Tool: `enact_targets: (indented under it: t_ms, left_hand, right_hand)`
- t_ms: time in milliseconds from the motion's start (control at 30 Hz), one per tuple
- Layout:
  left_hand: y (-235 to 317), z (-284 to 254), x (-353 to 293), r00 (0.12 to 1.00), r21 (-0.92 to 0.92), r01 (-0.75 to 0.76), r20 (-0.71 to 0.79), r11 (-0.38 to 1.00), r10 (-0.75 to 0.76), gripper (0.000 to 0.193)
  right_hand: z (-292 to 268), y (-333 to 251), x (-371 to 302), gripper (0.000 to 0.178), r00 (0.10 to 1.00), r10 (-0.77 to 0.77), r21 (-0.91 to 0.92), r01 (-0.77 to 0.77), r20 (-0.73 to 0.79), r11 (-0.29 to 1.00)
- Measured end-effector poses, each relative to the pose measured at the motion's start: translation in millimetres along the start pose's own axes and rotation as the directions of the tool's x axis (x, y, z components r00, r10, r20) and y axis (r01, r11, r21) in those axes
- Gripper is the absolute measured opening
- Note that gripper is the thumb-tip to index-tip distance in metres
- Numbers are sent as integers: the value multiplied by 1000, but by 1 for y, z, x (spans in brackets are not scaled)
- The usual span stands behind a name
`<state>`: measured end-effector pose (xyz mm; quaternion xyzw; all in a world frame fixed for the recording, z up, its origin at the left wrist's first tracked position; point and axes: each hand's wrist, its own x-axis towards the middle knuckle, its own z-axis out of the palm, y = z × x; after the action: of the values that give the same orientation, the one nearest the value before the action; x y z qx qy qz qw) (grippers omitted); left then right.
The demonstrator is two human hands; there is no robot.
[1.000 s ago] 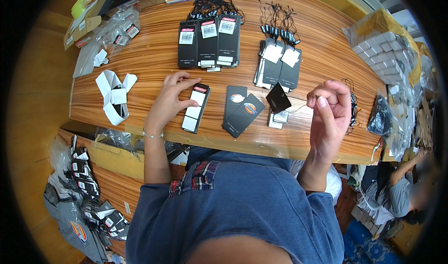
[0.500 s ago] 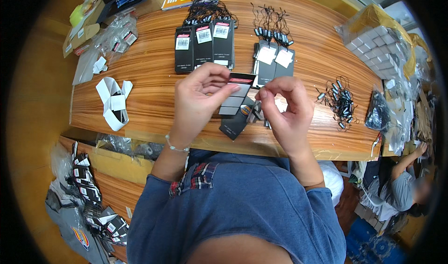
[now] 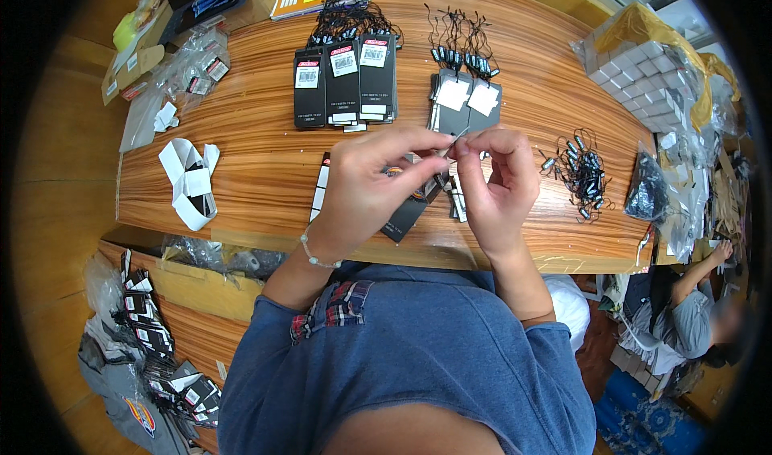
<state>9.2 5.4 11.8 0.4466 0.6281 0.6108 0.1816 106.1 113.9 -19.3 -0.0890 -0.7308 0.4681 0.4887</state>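
Observation:
My left hand (image 3: pixel 371 177) and my right hand (image 3: pixel 500 183) meet above the table's near part. Both are closed in a pinch, thumb against fingers, on a small thin piece I cannot make out. Beneath them lies a dark hang tag (image 3: pixel 404 220) with a small coloured emblem, partly covered by my left hand. A dark-edged strip with white panels (image 3: pixel 320 188) rests by my left wrist, half hidden behind the hand. Some small white-and-dark pieces (image 3: pixel 458 201) show between the hands.
Black hang tags with white labels (image 3: pixel 343 93) and black strings stand in stacks farther back, beside grey tags with blank white stickers (image 3: pixel 453 94). Loose black strings (image 3: pixel 585 175) lie right, near bagged white boxes (image 3: pixel 639 73). A white paper strip (image 3: pixel 190 183) curls left. Another person (image 3: pixel 693 318) sits right.
My left hand has let go of the white-panelled strip, which now lies on the table at left. Both hands' fingertips have come together over the dark tag.

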Motion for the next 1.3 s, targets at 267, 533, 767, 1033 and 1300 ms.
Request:
enact_targets:
  t_ms: [267,533,767,1033,1300]
  left_hand:
    - [-10,-9,6,901,567,-395,86,723,424,23]
    - [-6,-15,4,819,677,-543,295,496,493,18]
    - [-39,-15,-4,930,319,-356,31,878,366,12]
    - [-39,-14,-1,991,-16,-97,89,995,98,13]
    - [-28,3,-3,996,55,-12,88,998,7,17]
  right_hand:
    - [-10,-12,11,19,832,478,396,-555,281,732]
    - [-13,5,9,7,848,479,528,-519,225,672]
    - [-23,12,23,8,956,215,869,-273,199,413]
    - [-14,11,24,9,914,208,934,-357,349,0]
    - [-11,9,19,10,907,286,941,-336,309,50]
